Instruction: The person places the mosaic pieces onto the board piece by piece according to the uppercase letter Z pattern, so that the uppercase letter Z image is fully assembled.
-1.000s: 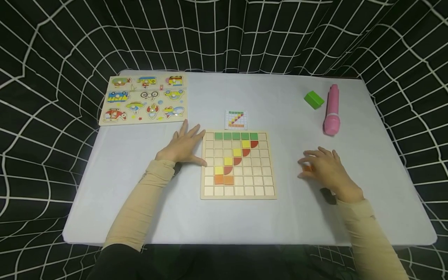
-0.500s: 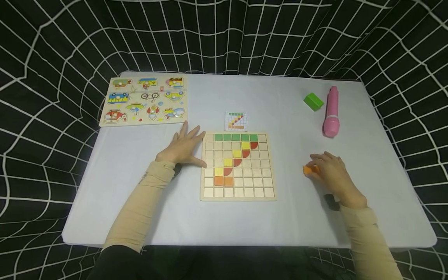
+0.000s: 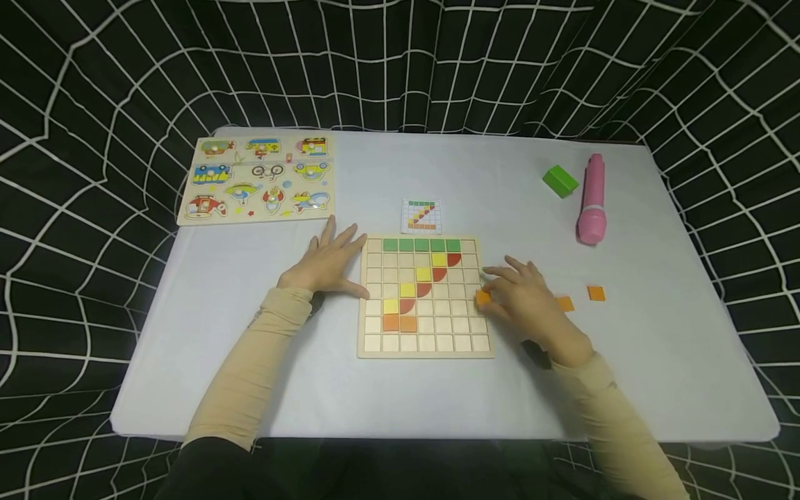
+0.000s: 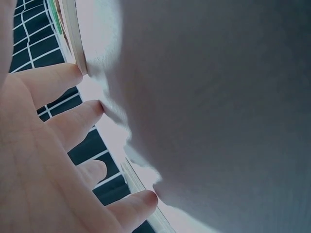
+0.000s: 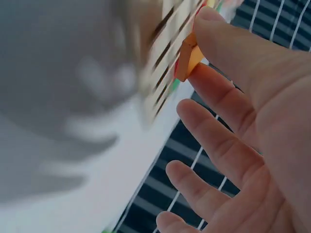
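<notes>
My right hand (image 3: 531, 305) pinches an orange square tile (image 5: 189, 57) between thumb and index finger, over the right edge of a wooden grid board (image 3: 446, 344). The other fingers of that hand are spread. On the board lie a row of green tiles (image 3: 421, 245), a diagonal of yellow squares (image 3: 423, 275) and red quarter-rounds (image 3: 440, 274), and two orange tiles (image 3: 408, 324) at lower left. With fingers spread, my left hand (image 3: 325, 264) rests at the board's left edge, thumb and little-side fingers flat. Two loose orange tiles (image 3: 596, 293) lie to the right of my right hand.
Behind the board lies a small pattern card (image 3: 421, 217). A wooden vehicle puzzle (image 3: 259, 179) is at the far left. A green block (image 3: 560, 180) and a pink microphone-shaped object (image 3: 593, 201) lie at the far right. Black cloth with white netting (image 3: 387, 62) surrounds the white table.
My right hand has moved left to the board with one orange tile, and two other orange tiles now show on the table behind it. My left hand has stayed in place.
</notes>
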Demonstrator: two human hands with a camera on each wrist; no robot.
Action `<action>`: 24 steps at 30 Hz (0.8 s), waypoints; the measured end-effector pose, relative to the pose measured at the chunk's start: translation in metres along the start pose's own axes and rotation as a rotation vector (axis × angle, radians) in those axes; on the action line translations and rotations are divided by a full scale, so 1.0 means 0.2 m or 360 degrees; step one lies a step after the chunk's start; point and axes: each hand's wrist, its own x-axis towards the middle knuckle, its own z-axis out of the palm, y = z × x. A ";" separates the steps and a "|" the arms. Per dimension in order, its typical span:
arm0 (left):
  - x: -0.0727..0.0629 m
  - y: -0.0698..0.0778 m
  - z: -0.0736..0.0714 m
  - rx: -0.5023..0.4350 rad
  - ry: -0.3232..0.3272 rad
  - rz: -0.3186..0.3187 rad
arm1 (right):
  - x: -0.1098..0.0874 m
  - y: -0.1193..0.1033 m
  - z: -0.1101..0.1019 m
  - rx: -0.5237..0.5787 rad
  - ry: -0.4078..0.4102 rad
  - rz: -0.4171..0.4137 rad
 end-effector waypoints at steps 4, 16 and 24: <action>0.01 0.00 0.00 0.0001 -0.0004 0.0006 | 0.05 -0.13 0.04 0.0012 -0.0051 -0.0109; 0.01 0.00 0.00 0.0012 -0.0001 0.0016 | 0.12 -0.34 0.14 0.0025 -0.0134 -0.0338; 0.01 -0.01 0.00 0.0029 0.0001 0.0015 | 0.13 -0.35 0.17 -0.0041 0.0016 -0.0382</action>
